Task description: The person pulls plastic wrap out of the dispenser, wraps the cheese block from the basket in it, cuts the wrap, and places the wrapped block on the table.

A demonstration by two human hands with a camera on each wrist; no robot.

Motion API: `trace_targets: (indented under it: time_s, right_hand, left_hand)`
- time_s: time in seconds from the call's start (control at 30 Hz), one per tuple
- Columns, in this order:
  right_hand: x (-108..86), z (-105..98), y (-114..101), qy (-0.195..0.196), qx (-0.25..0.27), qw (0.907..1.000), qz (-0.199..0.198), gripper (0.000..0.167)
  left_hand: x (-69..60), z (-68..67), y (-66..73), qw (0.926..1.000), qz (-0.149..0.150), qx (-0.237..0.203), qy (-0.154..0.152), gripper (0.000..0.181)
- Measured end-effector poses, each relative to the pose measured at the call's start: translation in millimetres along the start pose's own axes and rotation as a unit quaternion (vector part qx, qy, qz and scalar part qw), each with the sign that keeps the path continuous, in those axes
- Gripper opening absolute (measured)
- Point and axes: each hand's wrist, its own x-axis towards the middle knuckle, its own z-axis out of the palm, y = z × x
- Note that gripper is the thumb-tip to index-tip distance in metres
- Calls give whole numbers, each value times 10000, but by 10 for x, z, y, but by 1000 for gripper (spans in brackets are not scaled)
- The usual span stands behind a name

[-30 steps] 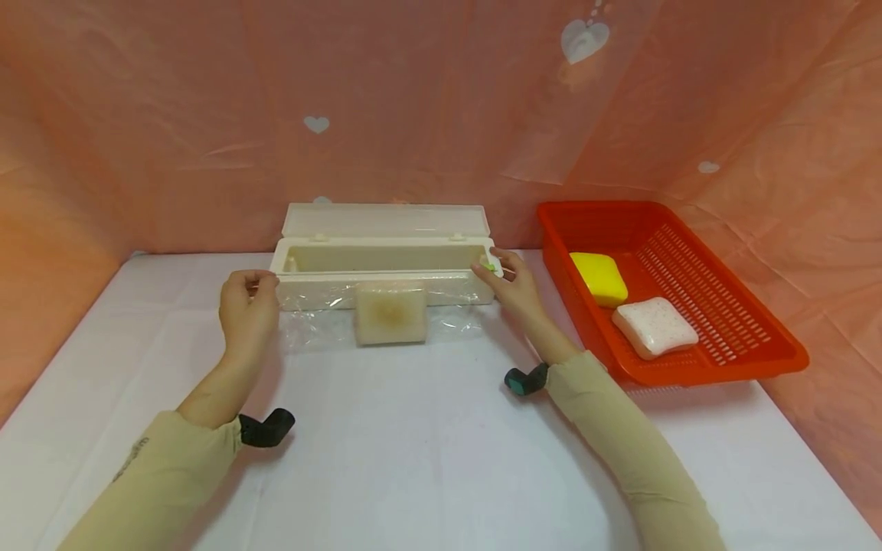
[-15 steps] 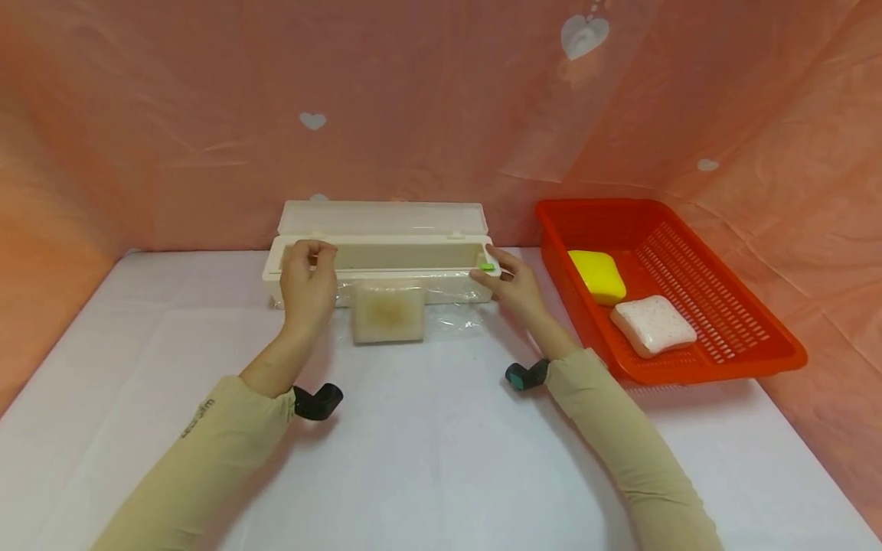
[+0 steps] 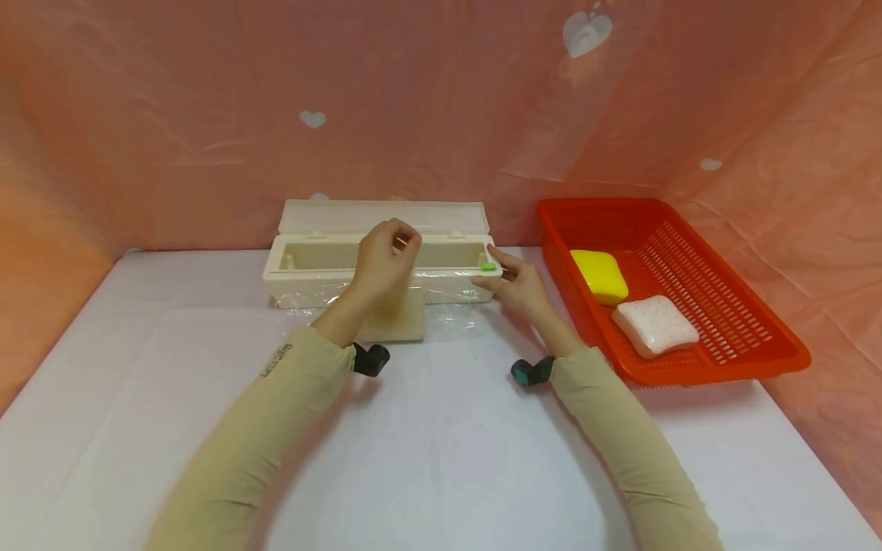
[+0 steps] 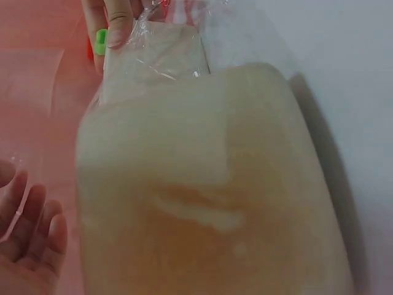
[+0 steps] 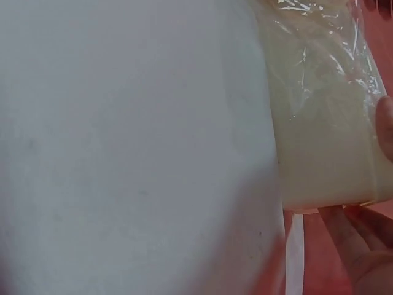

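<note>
A long white cling film dispenser box stands at the back of the table, its lid tipped back. Clear cling film hangs over its front. My right hand grips the box's right end, beside the green cutter slider. My left hand is above the box's middle with loosely bent fingers; nothing shows between them in the left wrist view. Below it, a cream soap-like block with a brownish patch leans against the box front, partly hidden in the head view by the left forearm.
A red plastic basket at the right holds a yellow bar and a white speckled bar. A white cloth covers the table. Behind it hangs a pink curtain with white hearts.
My left hand has moved right, from the box's left end to above its middle, and now covers part of the cream block. The right hand has stayed at the right end.
</note>
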Motion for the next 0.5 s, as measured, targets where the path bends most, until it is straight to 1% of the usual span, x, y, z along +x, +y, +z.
trace_targets:
  time_s: [0.1, 0.27, 0.4, 0.5]
  right_hand:
    - [12, -4, 13, 2, 9, 10000, -37, 68]
    - [24, -4, 22, -76, -15, 9999, -135, 68]
    - [22, -1, 29, -120, 109, 9997, -191, 68]
    - [15, -8, 29, -97, 104, 9997, -211, 68]
  left_hand:
    - [57, 100, 26, 9997, 138, 22, -201, 19]
    - [126, 249, 84, 9987, 278, 135, -403, 17]
    - [168, 381, 134, 9976, 283, 179, -605, 18]
    - [188, 476, 172, 9967, 232, 220, -748, 20]
